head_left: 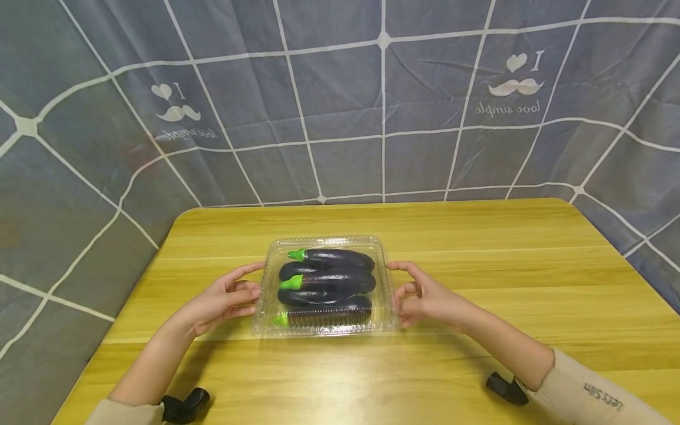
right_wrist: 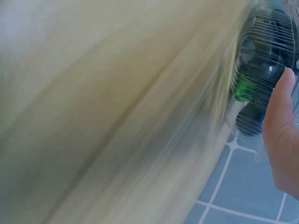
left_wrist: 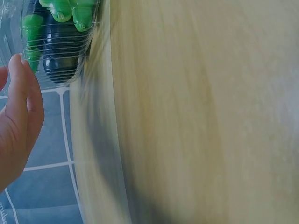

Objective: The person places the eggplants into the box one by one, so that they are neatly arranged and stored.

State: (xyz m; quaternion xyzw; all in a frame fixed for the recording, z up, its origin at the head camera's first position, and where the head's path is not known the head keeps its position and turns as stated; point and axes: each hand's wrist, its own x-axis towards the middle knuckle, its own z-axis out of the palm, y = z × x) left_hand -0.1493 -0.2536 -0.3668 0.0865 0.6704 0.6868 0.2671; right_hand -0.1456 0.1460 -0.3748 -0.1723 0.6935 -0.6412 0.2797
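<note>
A clear plastic clamshell box (head_left: pixel 325 332) with a ribbed rim is on or just above the table in the head view; I cannot tell if its base touches. Inside lie several dark purple eggplants (head_left: pixel 340 279) with green stem ends, seen through the lid. My left hand (head_left: pixel 223 301) holds the box's left edge, thumb and bent fingers at the rim. On the opposite edge, my right hand (head_left: pixel 425 298) holds it with curled fingers. Both wrist views show a hand beside the box wall, with fingers partly out of frame.
The wood-patterned table (head_left: pixel 520 265) has rounded back corners. Behind it and along both sides hangs a grey curtain (head_left: pixel 345 106) with white grid lines. A black wrist mount (head_left: pixel 186 405) sits at the left sleeve, and another black mount (head_left: pixel 507 389) at the right sleeve.
</note>
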